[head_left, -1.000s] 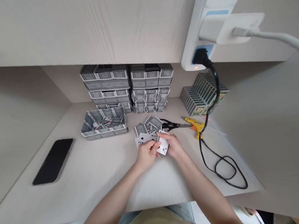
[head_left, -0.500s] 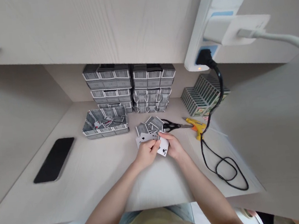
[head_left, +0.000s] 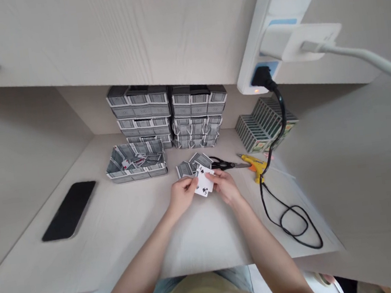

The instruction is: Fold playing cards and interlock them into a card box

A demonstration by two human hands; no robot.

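Between my two hands is a small overlapping bunch of playing cards (head_left: pixel 204 182), face up, with a four of spades on top. My left hand (head_left: pixel 183 193) pinches the cards' left side between thumb and fingers. On the right side, my right hand (head_left: pixel 224 184) grips them with its thumb on the face. Just beyond lie several grey-backed folded card pieces (head_left: pixel 185 168) on the desk. Black-handled scissors (head_left: pixel 223 164) rest behind my right hand, their blades pointing right.
An open box made of cards (head_left: pixel 138 174) holds loose pieces. Behind stand stacked card boxes (head_left: pixel 141 110) and a green striped stack (head_left: pixel 255 132). A phone (head_left: pixel 70 210) lies left; a yellow glue gun (head_left: pixel 257 167) with looping black cable lies right. A power strip (head_left: pixel 257 39) hangs above.
The cards have come together into a tighter bunch, with the four of spades now fully facing up. My left hand has shifted slightly left and up.
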